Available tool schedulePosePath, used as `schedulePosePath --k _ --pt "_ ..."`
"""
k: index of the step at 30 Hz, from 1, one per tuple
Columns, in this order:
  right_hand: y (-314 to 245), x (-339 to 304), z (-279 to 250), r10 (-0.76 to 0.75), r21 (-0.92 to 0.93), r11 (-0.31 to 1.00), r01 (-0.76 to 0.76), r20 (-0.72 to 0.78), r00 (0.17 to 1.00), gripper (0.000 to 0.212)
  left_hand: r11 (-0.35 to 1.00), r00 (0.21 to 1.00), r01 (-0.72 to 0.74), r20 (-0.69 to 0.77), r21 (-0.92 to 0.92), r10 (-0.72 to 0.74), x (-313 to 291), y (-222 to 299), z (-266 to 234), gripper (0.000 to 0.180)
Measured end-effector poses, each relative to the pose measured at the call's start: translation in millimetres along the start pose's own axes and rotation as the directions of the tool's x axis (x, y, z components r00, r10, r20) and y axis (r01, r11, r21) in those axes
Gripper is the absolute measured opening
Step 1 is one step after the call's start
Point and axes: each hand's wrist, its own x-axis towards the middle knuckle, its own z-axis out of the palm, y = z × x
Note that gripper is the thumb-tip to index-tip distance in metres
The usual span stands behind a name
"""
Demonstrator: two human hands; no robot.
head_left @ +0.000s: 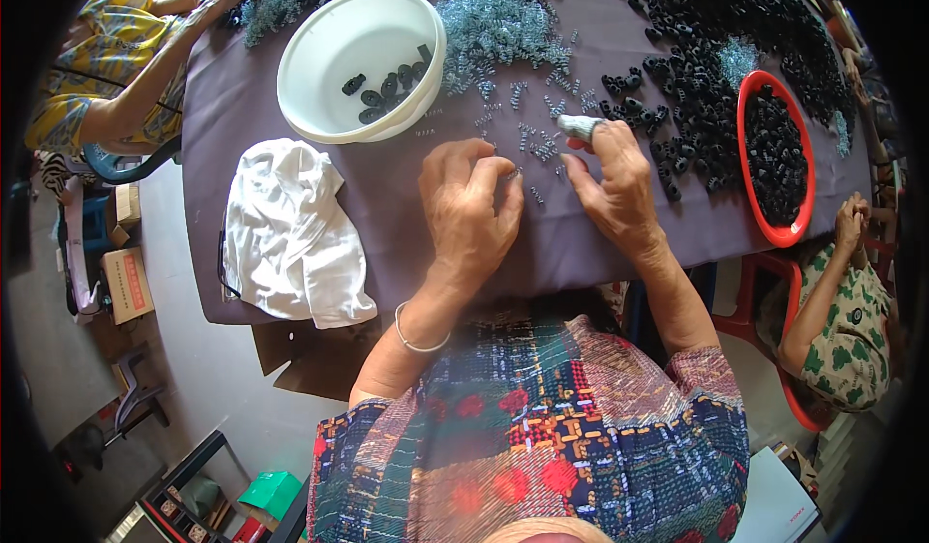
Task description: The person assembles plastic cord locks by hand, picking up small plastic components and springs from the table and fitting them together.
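Note:
My left hand (469,202) is curled above the cloth, its thumb and index finger brought together. A small shiny bit shows at their tips, too small to name. To its right, my right hand (616,190) has the thumb apart from the index finger, and no object shows between them. A greyish-white wrap (581,127) covers that index fingertip. Loose metal springs (538,142) lie between and beyond my hands. Behind them rises a large pile of springs (503,25). Black plastic parts (634,112) are heaped beyond my right hand.
A white basin (295,107) holding several black parts stands left of the springs. Nearer lies a crumpled white cloth (290,233). A red basin (743,170) full of black parts is at the right edge. Other people's arms (145,98) rest at the table's left and right.

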Motion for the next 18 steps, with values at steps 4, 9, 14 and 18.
schedulePosePath --k 4,9,14,18 --pt "-5.6 10.4 7.6 -0.007 -0.04 0.999 0.009 0.059 0.998 0.022 1.0 1.0 -0.008 0.0 -0.018 0.008 -0.4 -1.0 -2.7 0.02" --pt "-14.0 11.4 9.1 -0.119 -0.147 0.98 0.135 0.116 0.986 0.031 0.999 1.0 -0.01 -0.015 -0.038 0.009 -2.4 -2.6 -1.3 0.02" --pt "-13.3 10.2 16.3 -0.188 -0.217 0.951 0.219 0.155 0.97 0.027 0.998 0.999 -0.028 -0.027 -0.048 0.027 -2.7 -2.8 -1.3 0.018" --pt "-6.6 9.2 22.7 -0.198 -0.164 0.962 0.218 0.127 0.972 0.025 0.998 0.999 -0.038 -0.035 -0.059 0.036 -2.0 -2.7 -0.9 0.018"
